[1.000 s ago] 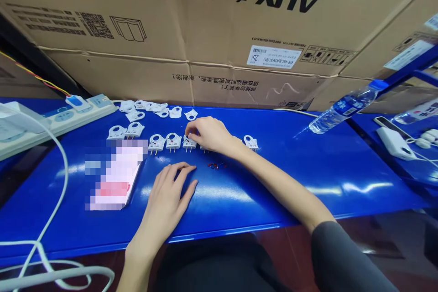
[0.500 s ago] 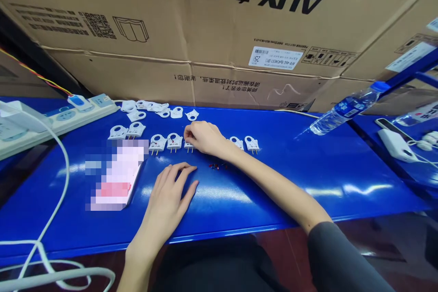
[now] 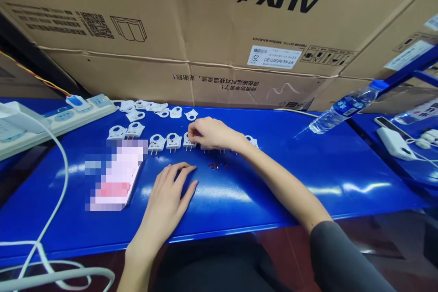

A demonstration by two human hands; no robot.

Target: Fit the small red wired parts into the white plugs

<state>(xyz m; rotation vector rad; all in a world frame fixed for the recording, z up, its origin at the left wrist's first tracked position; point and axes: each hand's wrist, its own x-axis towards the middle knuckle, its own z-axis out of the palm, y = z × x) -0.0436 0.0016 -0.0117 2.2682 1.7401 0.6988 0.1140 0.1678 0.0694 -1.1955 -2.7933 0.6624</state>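
My right hand point(image 3: 212, 133) is over a row of white two-pin plug housings, its fingers pinched together at one housing point(image 3: 188, 140). Whatever lies between those fingertips is too small to make out. To the left in the row stand two more housings, one with a round opening point(image 3: 157, 142) and one with a small dark and red part point(image 3: 174, 141) in it. My left hand point(image 3: 171, 189) rests on the blue table with its fingers spread, holding nothing. Between the hands lies a little pile of small red and dark parts point(image 3: 215, 165). The right hand hides part of the row.
White plastic covers point(image 3: 150, 106) lie along the back. A blurred-out phone point(image 3: 118, 175) is left of my left hand, near a power strip point(image 3: 58, 116) and white cables. A water bottle point(image 3: 345, 108) stands at right. A big cardboard box point(image 3: 219, 23) walls off the back.
My right hand has shifted slightly right, showing more of the housing at its fingertips and covering more of the row's right part. My left hand has stayed still.
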